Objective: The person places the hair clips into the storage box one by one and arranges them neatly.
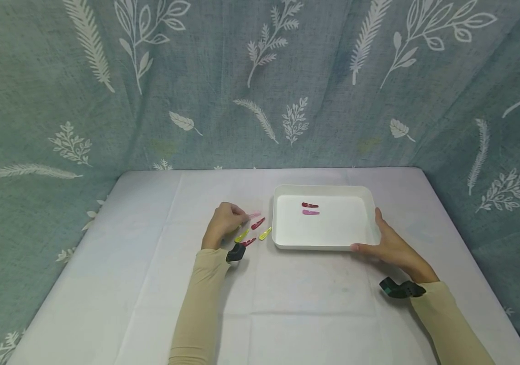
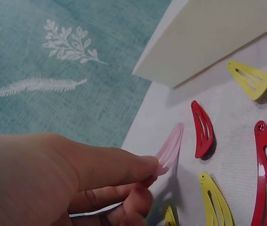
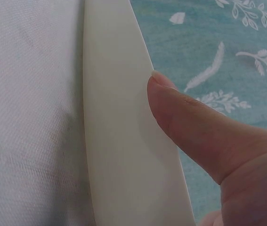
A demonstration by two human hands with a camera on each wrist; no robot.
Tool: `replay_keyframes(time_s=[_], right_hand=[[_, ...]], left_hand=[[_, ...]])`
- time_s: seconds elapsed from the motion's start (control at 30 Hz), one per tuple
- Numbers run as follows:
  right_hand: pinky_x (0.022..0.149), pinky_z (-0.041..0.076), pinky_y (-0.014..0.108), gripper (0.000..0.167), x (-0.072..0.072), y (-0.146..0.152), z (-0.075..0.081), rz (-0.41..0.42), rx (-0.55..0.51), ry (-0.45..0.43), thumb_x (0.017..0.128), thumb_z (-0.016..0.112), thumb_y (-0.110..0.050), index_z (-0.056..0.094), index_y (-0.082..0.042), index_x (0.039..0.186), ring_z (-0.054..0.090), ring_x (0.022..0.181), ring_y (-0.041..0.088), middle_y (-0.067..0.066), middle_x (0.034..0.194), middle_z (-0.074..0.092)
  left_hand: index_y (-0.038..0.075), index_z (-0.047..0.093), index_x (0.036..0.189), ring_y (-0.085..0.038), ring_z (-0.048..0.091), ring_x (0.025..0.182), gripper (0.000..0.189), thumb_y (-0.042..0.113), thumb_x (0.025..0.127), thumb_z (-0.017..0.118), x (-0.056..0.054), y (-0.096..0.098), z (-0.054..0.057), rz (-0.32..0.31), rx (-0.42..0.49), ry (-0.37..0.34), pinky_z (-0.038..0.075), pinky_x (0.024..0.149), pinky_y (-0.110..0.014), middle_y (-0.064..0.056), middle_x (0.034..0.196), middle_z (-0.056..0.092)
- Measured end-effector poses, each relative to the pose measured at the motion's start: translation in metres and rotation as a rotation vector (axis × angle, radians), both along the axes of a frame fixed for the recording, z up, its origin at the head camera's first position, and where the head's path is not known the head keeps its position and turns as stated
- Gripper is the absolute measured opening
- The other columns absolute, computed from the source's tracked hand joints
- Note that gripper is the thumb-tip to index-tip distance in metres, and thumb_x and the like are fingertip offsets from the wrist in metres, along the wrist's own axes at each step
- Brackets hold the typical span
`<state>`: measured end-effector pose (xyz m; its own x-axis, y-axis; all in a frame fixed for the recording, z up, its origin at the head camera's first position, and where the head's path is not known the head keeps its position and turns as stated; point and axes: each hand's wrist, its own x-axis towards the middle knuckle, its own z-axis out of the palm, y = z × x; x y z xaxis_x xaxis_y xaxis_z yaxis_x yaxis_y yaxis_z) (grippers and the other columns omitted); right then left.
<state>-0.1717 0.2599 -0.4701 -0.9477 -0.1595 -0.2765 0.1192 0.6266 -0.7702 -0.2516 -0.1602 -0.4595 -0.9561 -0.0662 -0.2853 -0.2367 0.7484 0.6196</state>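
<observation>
My left hand (image 1: 227, 221) pinches a pale pink snap hair clip (image 2: 172, 147) between thumb and fingers, its narrow end pointing away. Around that hand on the cloth lie red hair clips (image 1: 258, 223) and yellow hair clips (image 1: 265, 233). To their right is a shallow white tray (image 1: 323, 242), with a dark red clip (image 1: 310, 205) and a pink-purple clip (image 1: 311, 212) inside it. My right hand (image 1: 394, 247) holds the tray's near right corner, thumb against the near wall and fingers along the right side. In the right wrist view, its fingers are mostly hidden.
A white cloth (image 1: 296, 309) covers the table. Behind and at the sides hangs a blue-green curtain (image 1: 223, 66) with white leaf prints. The tray wall (image 2: 194, 42) rises beside the loose clips in the left wrist view.
</observation>
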Motion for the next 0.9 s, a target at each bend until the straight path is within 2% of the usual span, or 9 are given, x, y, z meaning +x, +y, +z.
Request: replay_keyframes(time_s=[0.13,0.2,0.37,0.43,0.63,0.9], right_hand=[[0.121,0.011,0.074,0.146,-0.0005,0.0001,-0.0012,0.001,-0.007,0.01,0.08,0.088,-0.047,-0.028,-0.006,0.159,-0.002,0.157,0.055,0.031,0.17,-0.014],[0.12,0.01,0.074,0.145,-0.0007,0.0005,-0.0015,0.008,-0.014,0.018,0.08,0.088,-0.045,-0.028,-0.005,0.159,-0.002,0.157,0.055,0.031,0.169,-0.014],[0.12,0.011,0.075,0.143,-0.0001,0.0024,-0.0017,0.022,-0.037,0.031,0.082,0.087,-0.04,-0.029,-0.005,0.158,-0.001,0.157,0.054,0.03,0.17,-0.015],[0.12,0.011,0.075,0.142,0.0002,0.0027,-0.002,0.024,-0.043,0.03,0.082,0.087,-0.04,-0.029,-0.006,0.158,-0.001,0.158,0.054,0.029,0.17,-0.014],[0.12,0.01,0.075,0.142,-0.0004,0.0029,-0.0029,0.024,-0.047,0.025,0.082,0.087,-0.041,-0.029,-0.006,0.158,-0.002,0.158,0.054,0.029,0.17,-0.015],[0.12,0.011,0.075,0.143,-0.0005,0.0022,-0.0023,0.019,-0.041,0.028,0.082,0.087,-0.041,-0.028,-0.006,0.158,-0.001,0.157,0.054,0.03,0.17,-0.014]], left_hand=[[0.008,0.075,0.111,-0.026,0.064,0.101,0.027,0.03,0.097,0.068,-0.0011,0.0004,-0.0005,0.011,0.018,-0.004,0.053,0.088,-0.043,-0.012,0.115,0.072],[0.008,0.074,0.112,-0.026,0.063,0.099,0.027,0.029,0.098,0.068,-0.0017,0.0002,-0.0003,0.024,0.056,-0.014,0.053,0.085,-0.039,-0.012,0.115,0.072],[0.007,0.074,0.11,-0.021,0.061,0.087,0.023,0.024,0.097,0.067,-0.0022,-0.0005,0.0025,0.039,0.141,0.001,0.049,0.071,-0.03,-0.01,0.1,0.073],[0.007,0.075,0.109,-0.02,0.061,0.082,0.022,0.024,0.097,0.066,-0.0019,-0.0004,0.0036,0.035,0.14,0.024,0.048,0.069,-0.028,-0.009,0.095,0.073],[0.007,0.075,0.108,-0.02,0.066,0.083,0.022,0.024,0.099,0.066,-0.0024,0.0013,0.0041,0.038,0.106,0.068,0.049,0.071,-0.028,-0.009,0.095,0.075],[0.009,0.076,0.11,-0.022,0.07,0.09,0.022,0.026,0.1,0.067,-0.0006,0.0029,0.0075,0.041,0.135,0.089,0.051,0.074,-0.029,-0.01,0.104,0.076]])
